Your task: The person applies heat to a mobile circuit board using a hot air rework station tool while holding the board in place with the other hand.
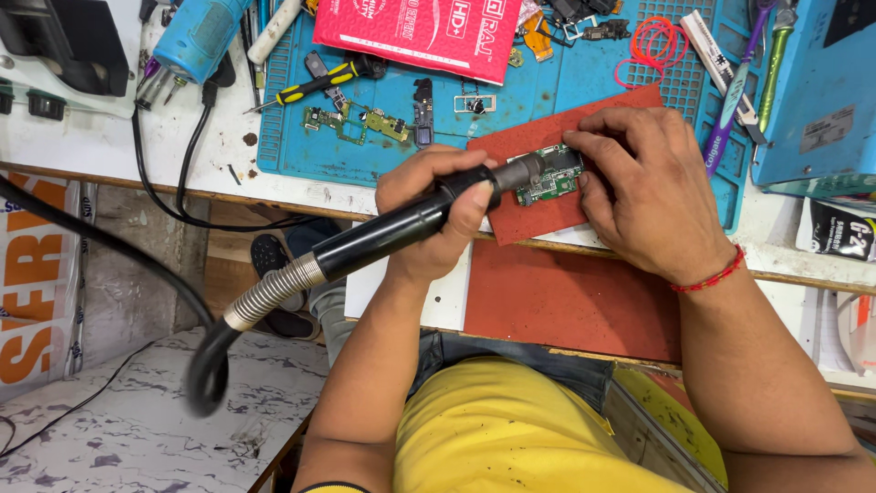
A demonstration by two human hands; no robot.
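Observation:
My left hand [436, 212] grips a black hot-air wand [383, 236] with a metal spring hose behind it. Its metal nozzle [547, 168] points right, over a small green circuit board [550, 186]. The board lies on a red mat [520, 219] at the bench's front edge. My right hand [643, 187] rests on the mat with its fingers pressed against the board's right and top edges, holding it in place.
A blue work mat [401, 151] behind carries other small green boards [358, 122], a yellow-handled screwdriver [310, 87], a red box [415, 32] and loose parts. A blue heat gun [196, 36] lies at the back left. A blue machine [817, 87] stands at right. Black cables [164, 173] hang off the edge.

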